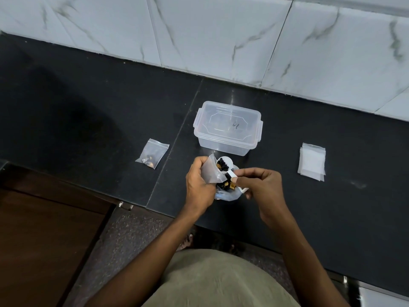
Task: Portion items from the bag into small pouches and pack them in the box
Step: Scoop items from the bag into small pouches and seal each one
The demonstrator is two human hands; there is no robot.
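Pouch [211,171], thin, limp film, pinched open at its mouth by left hand [199,185]; right hand [263,187] pinches loaded scoop [223,166].

Black stone counter [88,96] under marbled white wall tiles [210,29].

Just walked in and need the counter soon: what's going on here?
A person is portioning dark and tan pieces. The left hand holds a small pouch open while the right hand tips a loaded white scoop into it, above the bag. One filled pouch lies left of the closed box; empty pouches are stacked right.
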